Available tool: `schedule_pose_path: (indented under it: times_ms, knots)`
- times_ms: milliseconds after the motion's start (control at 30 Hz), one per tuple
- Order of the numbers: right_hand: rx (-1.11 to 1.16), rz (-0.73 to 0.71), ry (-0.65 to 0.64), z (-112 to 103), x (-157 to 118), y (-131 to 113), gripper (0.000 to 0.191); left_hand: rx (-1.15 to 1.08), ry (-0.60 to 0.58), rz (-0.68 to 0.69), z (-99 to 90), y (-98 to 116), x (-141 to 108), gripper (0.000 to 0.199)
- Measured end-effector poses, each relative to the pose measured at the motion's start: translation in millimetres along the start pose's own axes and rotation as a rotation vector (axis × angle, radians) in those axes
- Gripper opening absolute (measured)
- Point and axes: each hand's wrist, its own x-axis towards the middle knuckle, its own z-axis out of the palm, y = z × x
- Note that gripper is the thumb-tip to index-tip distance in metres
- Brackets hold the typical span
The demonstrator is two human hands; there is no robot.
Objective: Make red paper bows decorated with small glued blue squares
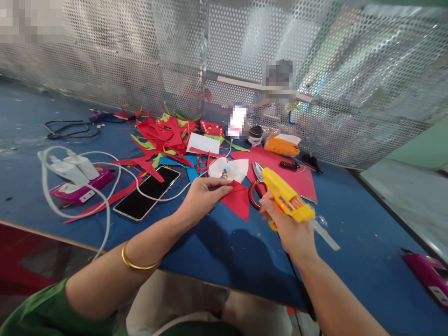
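Between the thumb and fingers of my left hand (205,198) is pinched a folded piece of red paper (238,201), its point hanging down to the right. My right hand (289,228) grips a yellow hot glue gun (285,193); a clear glue stick (327,234) sticks out of its back end and its nozzle points up and left. Behind the red piece lies a white paper shape (229,169) with a small coloured picture. Scissors (256,184) with red handles rest just left of the glue gun, partly hidden by my right hand.
A heap of red and green paper scraps (168,135) covers the back. Left are a black-screened phone (147,193), white cables and a purple power strip (84,186) with chargers. A red sheet (297,179) lies right. Perforated metal panels (140,51) stand behind the blue table (360,270).
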Motion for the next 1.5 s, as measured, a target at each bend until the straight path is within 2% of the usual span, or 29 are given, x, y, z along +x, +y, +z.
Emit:
schedule_pose_path:
  times_ms: [100,167,267,400,567,700,867,1067,1200,1333,1500]
  knots:
    - [0.173,0.234,-0.022,2.9,4.3,5.3,0.035,0.109,-0.063,0.13,1.7,1.4,-4.0,0.017]
    - [0.279,0.329,-0.032,5.0,4.8,9.8,0.037,0.199,-0.108,0.262,3.3,2.4,-6.4,0.016]
    - [0.32,0.394,-0.064,7.4,3.0,13.8,0.035,0.301,-0.138,0.415,5.7,2.7,-8.2,0.016]
    - [0.262,0.413,-0.059,8.9,0.9,10.8,0.029,0.357,-0.175,0.48,7.0,3.3,-8.5,0.016]
    - [0.133,0.44,-0.024,9.8,1.1,0.9,0.022,0.339,-0.218,0.404,4.9,5.9,-8.8,0.027]
    - [0.081,0.338,-0.055,10.8,1.1,-2.3,0.016,0.353,-0.215,0.295,3.5,7.8,-7.7,0.027]
    - [0.07,0.204,-0.084,11.2,1.4,-0.5,0.013,0.294,-0.34,0.21,2.6,12.0,-4.9,0.023]
    - [0.082,0.189,-0.133,9.5,1.0,-1.6,0.012,0.211,-0.488,0.071,2.9,12.5,-4.0,0.019]
    - [0.102,0.243,-0.129,9.4,0.5,-0.4,0.018,0.199,-0.465,0.069,3.7,9.4,-4.2,0.016]
    - [0.241,0.318,-0.13,10.1,0.2,4.3,0.025,0.197,-0.382,0.112,4.8,6.4,-5.0,0.016]
    - [0.283,0.375,-0.088,9.0,-0.1,8.3,0.022,0.176,-0.309,0.134,5.9,3.5,-6.5,0.015]
